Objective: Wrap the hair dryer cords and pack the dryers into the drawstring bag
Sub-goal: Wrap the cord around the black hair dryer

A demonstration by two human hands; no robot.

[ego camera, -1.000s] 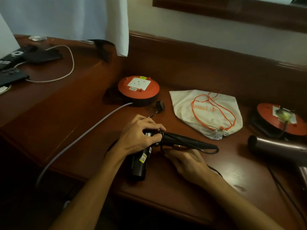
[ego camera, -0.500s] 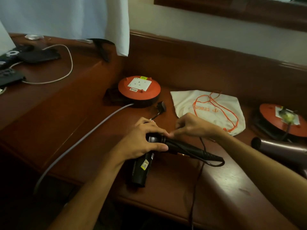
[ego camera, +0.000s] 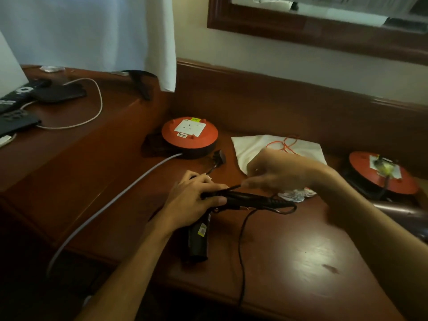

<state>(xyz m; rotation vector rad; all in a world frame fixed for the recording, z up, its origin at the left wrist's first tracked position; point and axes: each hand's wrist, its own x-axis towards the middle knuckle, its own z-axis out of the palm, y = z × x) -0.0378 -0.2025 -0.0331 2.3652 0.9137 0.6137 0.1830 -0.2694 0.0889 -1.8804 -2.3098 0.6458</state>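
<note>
My left hand point(ego camera: 196, 200) grips the black hair dryer point(ego camera: 234, 200) where the handle meets the body, fingers curled round it, thumb on top. The dryer lies on the wood desk point(ego camera: 312, 262), barrel pointing toward me.

What changed: 1 sec ago my right hand point(ego camera: 278, 172) was low, under the handle. Half a sec ago it came up & over the top. Now it sits above the handle, a bit further right, w/ the black cord point(ego camera: 242, 239) pinched btw thumb and fingertips. The hand is blurry, so I can't tell more abt the other fingers than that they look bent in.

So I think that's one loop going round the handle. The cord now hangs from the handle end, runs down the desk and drops off the front edge, so lots is left to wrap. The plug point(ego camera: 218, 156) lies near the orange cord reel point(ego camera: 190, 133), not in it.

The white drawstring bag point(ego camera: 254, 147) lies flat behind my right hand, partly hidden by it, orange string on top. Nothing is in it yet, as far as I can see. The 2nd dryer point(ego camera: 398, 212) is at far right, near the other reel point(ego camera: 382, 174), not touched.

Next I'd guess more loops, then the bag.
</note>
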